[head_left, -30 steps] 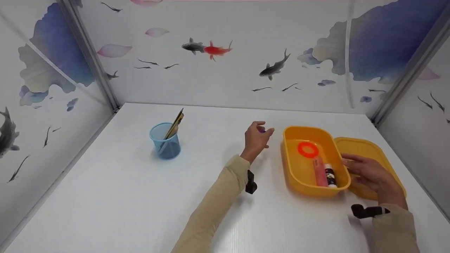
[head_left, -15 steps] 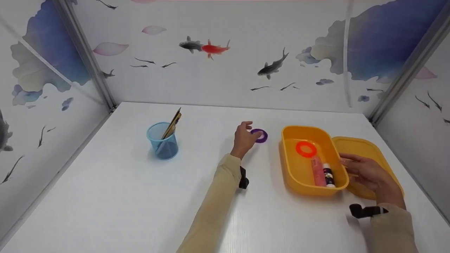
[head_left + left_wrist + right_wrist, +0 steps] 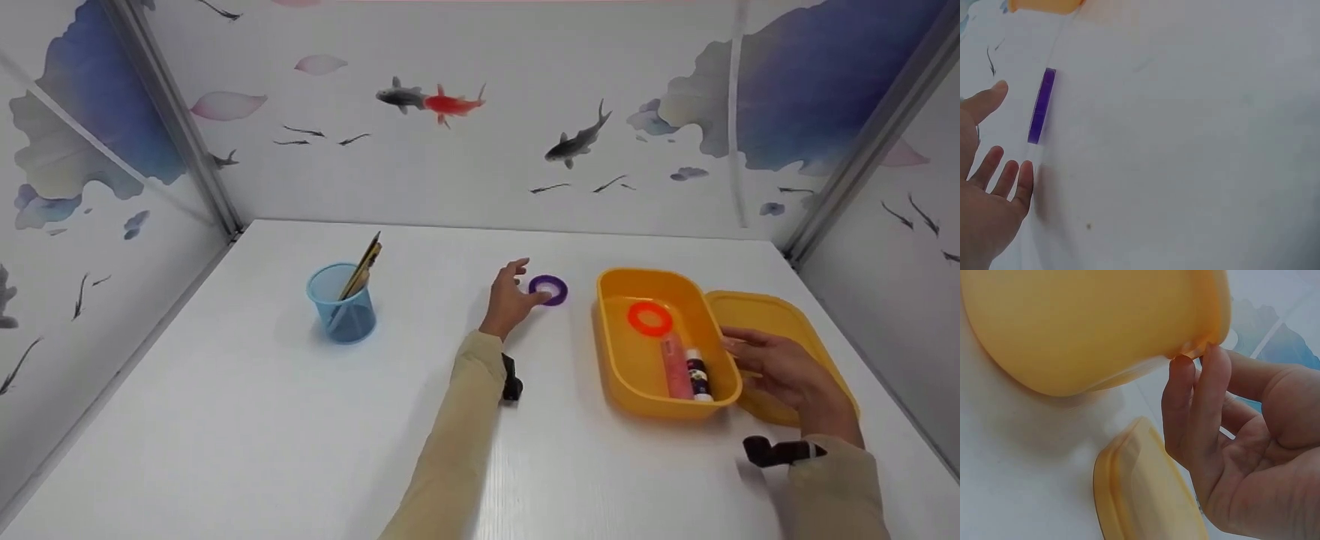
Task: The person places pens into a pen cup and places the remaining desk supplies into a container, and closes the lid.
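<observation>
In the head view, my left hand [image 3: 510, 301] is beside a purple tape roll [image 3: 532, 290] lying on the table. The left wrist view has the same tape roll [image 3: 1042, 107] apart from the spread fingers. My right hand [image 3: 786, 373] reaches to the right wall of an orange-yellow box [image 3: 611, 352]; its fingertips touch under the box's rim in the right wrist view, bent and holding nothing else. Inside the box lie an orange-red ring [image 3: 632, 330], a pink tube-like item [image 3: 676, 367] and a small black-and-white bottle [image 3: 698, 376].
A yellow lid [image 3: 765, 311] lies right of the box, partly hidden by it and the right hand. A blue mesh cup [image 3: 347, 319] with pencils [image 3: 361, 268] stands at the left. Patterned panels [image 3: 480, 172] enclose the white table's back and sides.
My left hand has let go of the purple tape roll and drawn back to the left; the roll now lies on the table. My right hand stays at the box.
</observation>
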`<action>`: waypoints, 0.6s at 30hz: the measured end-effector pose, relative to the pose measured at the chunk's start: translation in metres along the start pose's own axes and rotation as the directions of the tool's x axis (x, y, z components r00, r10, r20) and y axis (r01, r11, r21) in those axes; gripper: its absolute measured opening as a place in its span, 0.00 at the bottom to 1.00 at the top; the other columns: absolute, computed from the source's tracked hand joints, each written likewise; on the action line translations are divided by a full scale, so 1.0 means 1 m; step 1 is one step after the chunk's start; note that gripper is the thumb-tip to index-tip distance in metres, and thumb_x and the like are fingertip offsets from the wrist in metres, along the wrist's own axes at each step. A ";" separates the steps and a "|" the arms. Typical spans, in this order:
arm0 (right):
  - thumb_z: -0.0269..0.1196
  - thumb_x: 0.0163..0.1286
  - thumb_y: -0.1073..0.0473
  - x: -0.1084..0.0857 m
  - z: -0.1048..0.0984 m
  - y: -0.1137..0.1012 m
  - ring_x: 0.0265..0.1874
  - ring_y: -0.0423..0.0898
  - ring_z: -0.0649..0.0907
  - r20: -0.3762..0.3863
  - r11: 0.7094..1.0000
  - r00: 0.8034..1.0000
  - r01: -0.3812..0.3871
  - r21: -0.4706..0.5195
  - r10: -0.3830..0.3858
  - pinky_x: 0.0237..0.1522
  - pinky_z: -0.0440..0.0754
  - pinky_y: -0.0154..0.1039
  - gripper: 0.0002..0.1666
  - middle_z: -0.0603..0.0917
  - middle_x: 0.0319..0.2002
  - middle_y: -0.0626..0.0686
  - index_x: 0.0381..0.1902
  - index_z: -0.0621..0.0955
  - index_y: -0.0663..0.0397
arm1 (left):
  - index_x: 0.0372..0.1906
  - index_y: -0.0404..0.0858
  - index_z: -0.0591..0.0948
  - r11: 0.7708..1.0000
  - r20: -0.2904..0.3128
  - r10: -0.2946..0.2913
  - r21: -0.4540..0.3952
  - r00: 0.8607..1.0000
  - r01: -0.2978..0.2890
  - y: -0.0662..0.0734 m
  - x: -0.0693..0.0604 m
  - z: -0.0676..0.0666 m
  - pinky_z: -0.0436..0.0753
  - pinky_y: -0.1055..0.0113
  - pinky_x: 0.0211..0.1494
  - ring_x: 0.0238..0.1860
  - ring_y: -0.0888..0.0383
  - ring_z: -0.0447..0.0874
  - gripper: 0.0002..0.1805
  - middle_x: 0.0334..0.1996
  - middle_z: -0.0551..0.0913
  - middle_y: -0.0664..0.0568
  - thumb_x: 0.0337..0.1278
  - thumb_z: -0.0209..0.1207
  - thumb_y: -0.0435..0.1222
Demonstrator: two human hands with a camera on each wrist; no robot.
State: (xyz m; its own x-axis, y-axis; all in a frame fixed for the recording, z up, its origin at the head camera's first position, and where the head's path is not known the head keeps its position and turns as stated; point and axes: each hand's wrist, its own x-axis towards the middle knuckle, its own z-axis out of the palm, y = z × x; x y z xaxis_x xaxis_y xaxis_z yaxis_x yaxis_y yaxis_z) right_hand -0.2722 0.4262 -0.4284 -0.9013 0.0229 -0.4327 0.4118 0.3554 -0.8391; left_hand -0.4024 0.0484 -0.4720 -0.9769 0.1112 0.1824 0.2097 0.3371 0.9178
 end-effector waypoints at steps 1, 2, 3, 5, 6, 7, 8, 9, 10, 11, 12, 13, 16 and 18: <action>0.64 0.63 0.32 0.000 0.000 0.000 0.49 0.38 0.81 -0.002 1.000 1.000 0.005 -0.002 -0.005 0.53 0.83 0.29 0.54 0.76 0.50 0.31 0.79 0.58 0.46 | 0.73 0.36 0.66 1.000 0.010 -0.007 -0.001 1.000 0.007 0.000 0.001 0.001 0.77 0.54 0.70 0.68 0.40 0.71 0.40 0.67 0.71 0.36 0.57 0.70 0.36; 0.64 0.63 0.32 0.000 0.000 0.001 0.49 0.38 0.81 -0.005 1.000 1.000 0.009 -0.003 -0.009 0.53 0.83 0.29 0.54 0.77 0.49 0.30 0.79 0.58 0.46 | 0.74 0.36 0.64 1.000 0.021 -0.014 -0.002 1.000 0.014 0.000 0.002 0.002 0.76 0.54 0.71 0.69 0.40 0.71 0.41 0.68 0.71 0.37 0.56 0.70 0.36; 0.64 0.63 0.32 0.000 0.000 0.001 0.48 0.38 0.82 -0.006 1.000 1.000 0.016 -0.004 -0.016 0.52 0.83 0.30 0.54 0.77 0.48 0.30 0.79 0.58 0.46 | 0.74 0.36 0.64 1.000 0.029 -0.023 -0.006 0.999 0.023 0.000 0.003 0.002 0.76 0.54 0.71 0.69 0.40 0.70 0.42 0.69 0.70 0.37 0.56 0.70 0.36; 0.64 0.63 0.32 0.000 0.001 0.001 0.48 0.38 0.82 -0.007 1.000 1.000 0.023 -0.003 -0.023 0.51 0.84 0.29 0.53 0.78 0.46 0.29 0.79 0.59 0.47 | 0.75 0.37 0.62 0.999 0.032 -0.040 -0.005 0.999 0.040 0.000 0.006 0.005 0.75 0.53 0.72 0.70 0.40 0.69 0.44 0.69 0.69 0.37 0.56 0.71 0.37; 0.64 0.63 0.32 0.000 0.002 0.002 0.47 0.38 0.82 -0.008 1.000 1.000 0.026 0.001 -0.026 0.51 0.84 0.29 0.53 0.78 0.45 0.28 0.79 0.59 0.47 | 0.75 0.37 0.62 0.999 0.027 -0.048 0.007 0.998 0.048 0.000 0.007 0.007 0.75 0.53 0.73 0.70 0.41 0.69 0.44 0.69 0.69 0.38 0.55 0.71 0.37; 0.63 0.63 0.32 0.000 0.002 0.002 0.47 0.38 0.82 -0.008 1.000 1.000 0.029 0.005 -0.029 0.50 0.84 0.29 0.53 0.79 0.44 0.28 0.79 0.59 0.47 | 0.75 0.38 0.63 0.998 0.021 -0.056 0.026 0.998 0.055 0.000 0.008 0.008 0.74 0.53 0.73 0.70 0.41 0.69 0.45 0.69 0.69 0.38 0.54 0.71 0.37; 0.64 0.63 0.32 0.001 0.002 0.002 0.47 0.38 0.82 -0.008 1.000 1.000 0.026 0.012 -0.026 0.51 0.84 0.29 0.54 0.79 0.45 0.28 0.79 0.59 0.47 | 0.75 0.39 0.63 0.997 0.016 -0.065 0.049 0.998 0.064 0.001 0.009 0.010 0.73 0.54 0.74 0.71 0.42 0.68 0.45 0.70 0.70 0.39 0.54 0.72 0.37; 0.64 0.62 0.32 0.001 0.002 0.002 0.47 0.38 0.82 -0.009 0.999 1.000 0.023 0.022 -0.023 0.51 0.84 0.29 0.54 0.79 0.45 0.29 0.79 0.59 0.47 | 0.75 0.40 0.63 0.995 0.011 -0.079 0.070 0.997 0.078 0.002 0.009 0.011 0.72 0.54 0.75 0.71 0.43 0.67 0.45 0.70 0.70 0.40 0.53 0.72 0.38; 0.64 0.62 0.32 0.001 0.003 0.002 0.48 0.39 0.82 -0.008 0.999 1.000 0.020 0.031 -0.020 0.51 0.84 0.29 0.54 0.79 0.46 0.29 0.79 0.59 0.47 | 0.75 0.41 0.63 0.992 0.005 -0.092 0.088 0.996 0.091 0.002 0.009 0.013 0.72 0.53 0.75 0.71 0.44 0.67 0.46 0.70 0.70 0.41 0.53 0.73 0.38; 0.64 0.62 0.32 0.001 0.003 0.003 0.48 0.39 0.82 -0.008 0.999 1.000 0.018 0.037 -0.018 0.51 0.84 0.29 0.54 0.78 0.46 0.29 0.79 0.59 0.46 | 0.76 0.43 0.63 0.989 0.001 -0.106 0.105 0.994 0.105 0.003 0.009 0.014 0.71 0.53 0.76 0.71 0.44 0.66 0.46 0.70 0.70 0.43 0.52 0.73 0.39; 0.64 0.62 0.32 0.002 0.003 0.003 0.48 0.39 0.82 -0.008 0.999 1.000 0.017 0.042 -0.017 0.52 0.84 0.29 0.54 0.78 0.46 0.29 0.79 0.59 0.46 | 0.76 0.44 0.63 0.986 -0.002 -0.118 0.119 0.993 0.118 0.004 0.009 0.015 0.71 0.53 0.76 0.71 0.45 0.65 0.47 0.70 0.70 0.44 0.51 0.74 0.40; 0.65 0.62 0.32 0.002 0.003 0.003 0.48 0.39 0.82 -0.007 0.999 1.000 0.016 0.044 -0.016 0.52 0.84 0.29 0.54 0.78 0.47 0.30 0.79 0.59 0.46 | 0.76 0.45 0.63 0.983 -0.001 -0.132 0.127 0.991 0.131 0.004 0.009 0.016 0.70 0.53 0.76 0.71 0.45 0.65 0.47 0.71 0.70 0.45 0.51 0.74 0.40; 0.64 0.62 0.33 0.002 0.002 0.003 0.49 0.40 0.82 -0.007 0.999 1.000 0.017 0.039 -0.017 0.54 0.84 0.30 0.54 0.77 0.49 0.31 0.79 0.58 0.46 | 0.76 0.46 0.62 0.980 0.011 -0.150 0.136 0.989 0.147 0.004 0.009 0.017 0.70 0.53 0.76 0.70 0.46 0.65 0.49 0.71 0.70 0.45 0.50 0.75 0.40; 0.64 0.63 0.33 0.001 0.001 0.002 0.49 0.40 0.82 -0.007 0.999 1.000 0.020 0.027 -0.020 0.54 0.84 0.30 0.54 0.77 0.50 0.32 0.79 0.58 0.47 | 0.76 0.45 0.62 0.980 0.019 -0.147 0.140 0.989 0.143 0.003 0.009 0.017 0.70 0.54 0.76 0.70 0.46 0.65 0.49 0.71 0.70 0.45 0.49 0.75 0.39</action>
State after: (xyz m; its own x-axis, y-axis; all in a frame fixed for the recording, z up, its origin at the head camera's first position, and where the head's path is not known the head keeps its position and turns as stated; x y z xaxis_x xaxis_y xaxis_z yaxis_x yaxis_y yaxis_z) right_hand -0.2725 0.4262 -0.4311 -0.9101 0.0228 -0.4137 0.3975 0.3303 -0.8561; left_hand -0.4103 0.0666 -0.4739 -0.9962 0.0783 0.0391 0.0719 0.4770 0.8759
